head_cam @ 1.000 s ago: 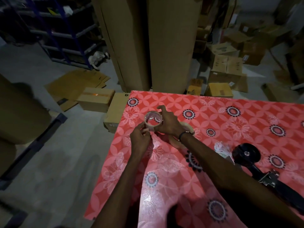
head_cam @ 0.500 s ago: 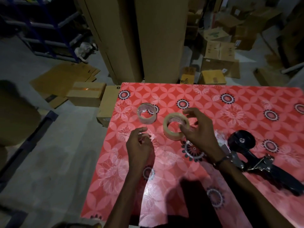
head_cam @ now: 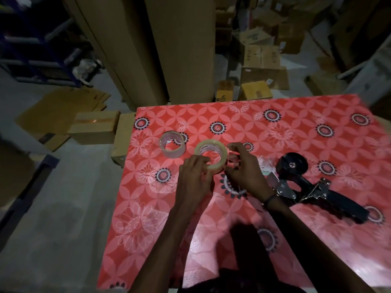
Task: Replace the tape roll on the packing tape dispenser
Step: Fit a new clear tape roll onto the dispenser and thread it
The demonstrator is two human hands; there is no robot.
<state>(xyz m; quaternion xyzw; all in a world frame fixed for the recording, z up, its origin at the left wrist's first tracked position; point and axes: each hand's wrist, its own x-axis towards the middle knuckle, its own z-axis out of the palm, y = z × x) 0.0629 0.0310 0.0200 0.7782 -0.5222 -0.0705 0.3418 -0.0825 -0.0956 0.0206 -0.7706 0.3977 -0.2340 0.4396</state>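
Observation:
A full roll of clear tape (head_cam: 220,147) is held just above the red patterned table (head_cam: 285,115). My left hand (head_cam: 193,180) pinches its near rim and my right hand (head_cam: 243,168) grips its right side. An almost used-up tape core (head_cam: 171,147) stands on the table to the left of it, untouched. The black tape dispenser (head_cam: 306,182) lies on its side to the right of my right hand, its round hub bare and its handle pointing toward the right front.
Tall brown cardboard sheets (head_cam: 152,45) stand behind the table's far edge. Cardboard boxes (head_cam: 95,127) sit on the floor at the left of the table, and more boxes (head_cam: 262,64) are piled at the back right. The table's left edge drops to a grey floor.
My right hand set the thin core down at the left and picked up the full roll. My left hand has now closed on that roll's near rim.

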